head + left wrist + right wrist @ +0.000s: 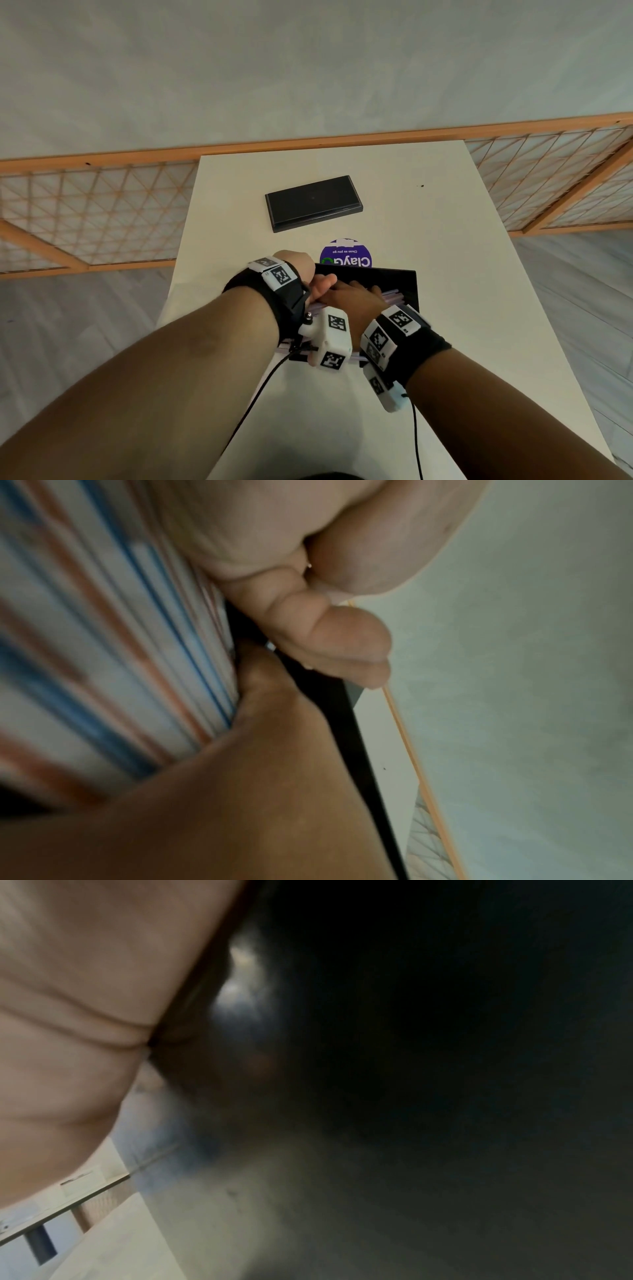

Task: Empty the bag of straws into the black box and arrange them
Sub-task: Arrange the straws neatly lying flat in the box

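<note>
The open black box [409,285] stands on the white table [445,308] right below my hands. Pale striped straws [394,294] lie lengthwise in it; in the left wrist view these straws [103,642] show blue and orange stripes. My right hand [356,296] lies flat on top of the straws, fingers straight. At the box's far left end my left hand [320,284] grips the black wall [346,731], with a curled finger [335,642] over its outer side. The right wrist view is mostly dark, showing only palm. No bag shows.
The box's black lid [313,202] lies flat farther back on the table. A round purple sticker [346,255] sits between lid and box. Wooden lattice screens [85,212] stand on the floor beyond both table sides. Cables hang from my wrist cameras.
</note>
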Demonstrator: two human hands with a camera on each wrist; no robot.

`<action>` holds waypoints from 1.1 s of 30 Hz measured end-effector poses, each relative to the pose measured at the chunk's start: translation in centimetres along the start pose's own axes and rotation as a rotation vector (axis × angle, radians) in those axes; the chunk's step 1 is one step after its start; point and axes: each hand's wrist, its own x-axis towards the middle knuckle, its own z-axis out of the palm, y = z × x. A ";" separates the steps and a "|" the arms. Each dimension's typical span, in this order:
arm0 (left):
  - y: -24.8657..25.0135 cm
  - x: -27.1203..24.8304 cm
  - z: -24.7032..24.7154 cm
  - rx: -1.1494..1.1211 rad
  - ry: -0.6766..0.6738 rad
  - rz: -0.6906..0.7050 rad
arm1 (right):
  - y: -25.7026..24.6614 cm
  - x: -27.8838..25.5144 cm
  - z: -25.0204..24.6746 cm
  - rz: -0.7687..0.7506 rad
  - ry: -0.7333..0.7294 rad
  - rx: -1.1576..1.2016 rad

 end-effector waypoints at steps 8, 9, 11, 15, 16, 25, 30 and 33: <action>0.6 -4.3 -4.4 0.313 0.266 0.352 | 0.2 0.3 0.5 0.004 0.035 0.116; 0.7 -4.6 -5.4 0.316 0.272 0.367 | 0.1 0.3 0.7 0.015 0.057 0.128; 0.9 -5.0 -7.5 0.323 0.278 0.377 | -0.1 0.5 1.0 0.032 0.091 0.153; 0.7 -5.6 -10.2 0.451 0.203 0.360 | -0.7 0.4 1.2 0.041 0.079 0.127; 0.6 -5.5 -10.7 0.463 0.190 0.354 | -0.9 0.3 1.1 0.043 0.063 0.113; -1.6 -3.8 -11.9 0.405 0.233 0.493 | -2.2 1.0 0.7 0.055 0.021 0.083; -2.8 -3.3 -9.5 -0.099 -0.030 0.487 | -2.5 1.4 0.5 0.037 0.030 0.109; -3.5 -3.3 -8.6 0.007 0.049 0.631 | -2.7 1.4 0.3 0.011 0.052 0.129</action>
